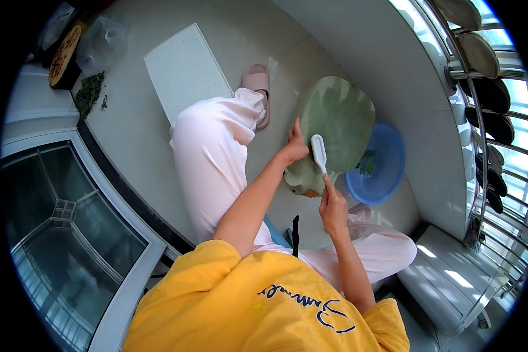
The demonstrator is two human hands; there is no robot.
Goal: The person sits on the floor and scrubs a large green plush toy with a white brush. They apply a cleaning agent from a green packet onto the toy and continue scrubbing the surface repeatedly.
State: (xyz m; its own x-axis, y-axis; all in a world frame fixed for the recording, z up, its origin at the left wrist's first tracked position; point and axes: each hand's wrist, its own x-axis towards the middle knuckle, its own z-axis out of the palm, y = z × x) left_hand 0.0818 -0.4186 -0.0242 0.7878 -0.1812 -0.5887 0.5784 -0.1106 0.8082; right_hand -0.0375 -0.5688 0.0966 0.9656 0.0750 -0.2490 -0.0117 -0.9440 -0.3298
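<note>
A green, animal-shaped cushion (341, 123) is tilted up in front of me, with darker, wet-looking patches across its surface. At its lower end are a small dark eye and an orange patch. My left hand (297, 147) grips the cushion's left edge. Between the fingers of my right hand (333, 207) is the handle of a white brush (319, 152), its head resting against the lower left part of the cushion. The bristles face away and are hidden. Behind the cushion's right side stands a blue plastic basin (389, 167) with some green leaves (366, 162) inside, partly covered by the cushion.
A white flat panel (187, 66) lies beyond my left knee. Dried leaves (89, 92) and a clear plastic bag (101, 44) are at the far left. Nearer is a glass-paned door (70, 220). Shoes (479, 55) sit on metal window bars at right, above a white cabinet-like box (449, 273).
</note>
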